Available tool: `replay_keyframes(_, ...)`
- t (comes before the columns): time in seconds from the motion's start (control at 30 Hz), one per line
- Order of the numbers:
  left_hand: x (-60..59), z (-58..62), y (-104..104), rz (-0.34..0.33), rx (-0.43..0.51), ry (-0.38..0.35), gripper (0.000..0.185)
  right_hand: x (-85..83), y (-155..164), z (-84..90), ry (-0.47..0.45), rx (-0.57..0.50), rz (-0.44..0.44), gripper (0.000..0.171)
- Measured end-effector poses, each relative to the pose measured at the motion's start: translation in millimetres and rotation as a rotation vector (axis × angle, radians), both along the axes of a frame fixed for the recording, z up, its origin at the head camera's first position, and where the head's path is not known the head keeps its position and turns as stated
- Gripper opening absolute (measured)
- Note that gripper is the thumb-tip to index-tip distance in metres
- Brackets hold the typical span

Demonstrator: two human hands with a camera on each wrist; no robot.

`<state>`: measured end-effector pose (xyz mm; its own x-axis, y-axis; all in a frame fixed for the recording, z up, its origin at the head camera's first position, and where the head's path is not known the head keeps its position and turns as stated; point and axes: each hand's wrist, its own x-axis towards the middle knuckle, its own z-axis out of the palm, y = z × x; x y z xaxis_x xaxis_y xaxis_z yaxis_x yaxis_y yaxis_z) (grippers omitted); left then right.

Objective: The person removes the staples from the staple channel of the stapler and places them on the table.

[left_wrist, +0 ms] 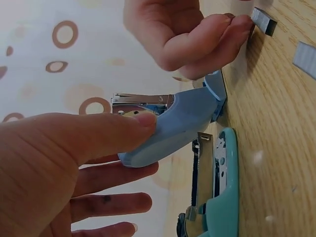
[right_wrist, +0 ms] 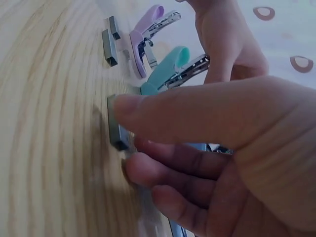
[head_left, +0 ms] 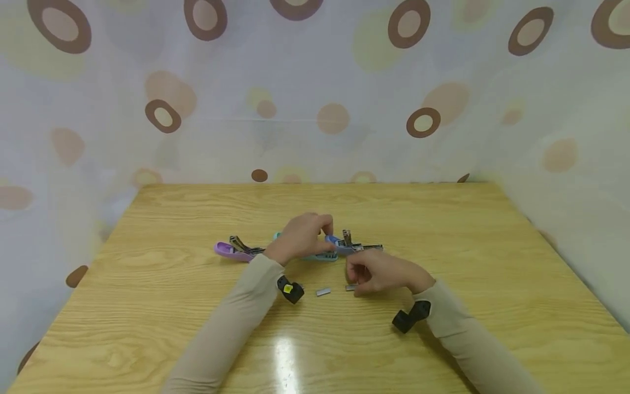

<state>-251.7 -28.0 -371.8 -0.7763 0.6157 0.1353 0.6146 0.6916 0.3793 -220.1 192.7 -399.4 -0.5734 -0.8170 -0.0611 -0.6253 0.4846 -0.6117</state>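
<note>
In the left wrist view, my left hand [left_wrist: 64, 163] holds a blue stapler [left_wrist: 185, 118] between thumb and index finger, the other fingers stretched out. The stapler is opened, its metal magazine swung away from the blue part. My right hand [head_left: 381, 271] is low over the table, just in front of the stapler. Its thumb and curled fingers pinch a short strip of staples [right_wrist: 117, 126]. A second staple strip [head_left: 323, 291] lies to its left on the table. A teal stapler [right_wrist: 165, 69], also opened, lies beside the blue one, partly hidden by my left hand in the head view.
A purple stapler [head_left: 226, 250] lies opened at the left of the row. Another staple strip [right_wrist: 114, 27] shows in the right wrist view. The wooden table [head_left: 443, 230] reaches back to a patterned cloth [head_left: 295, 148].
</note>
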Motion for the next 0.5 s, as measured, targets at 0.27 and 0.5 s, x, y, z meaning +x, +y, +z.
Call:
replay_keyframes(0.27, 9.2, 0.9, -17, 0.029, 0.040, 0.041, 0.033, 5.4, 19, -0.9, 0.012, -0.082, -0.116, 0.004)
replay_keyframes(0.5, 22.1, -0.6, -36, 0.038, 0.065, 0.191, 0.038, 12.2, 41, -1.7, 0.080, -0.121, -0.274, 0.004)
